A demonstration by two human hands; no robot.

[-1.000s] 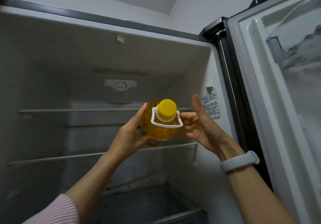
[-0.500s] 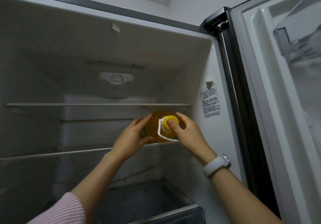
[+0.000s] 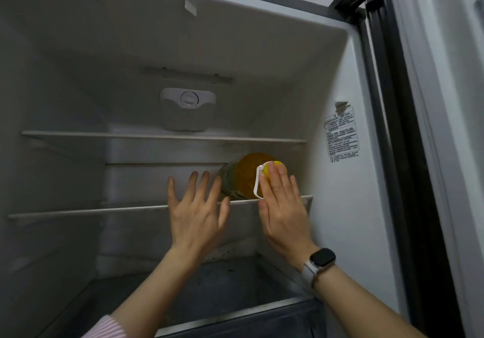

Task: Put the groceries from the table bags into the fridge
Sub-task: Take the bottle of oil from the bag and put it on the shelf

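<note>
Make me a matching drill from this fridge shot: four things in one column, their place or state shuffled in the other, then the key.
Things
1. oil bottle
2. left hand
3. right hand
4. dial housing

Places or states
A. fingers spread, off the bottle, in front of the shelf edge
B. on the fridge's back wall, above the top shelf
C. lying on its side on the middle shelf, cap toward the camera
D. flat fingers against the yellow cap

Pairs: 1-C, 2-A, 3-D, 4-B
</note>
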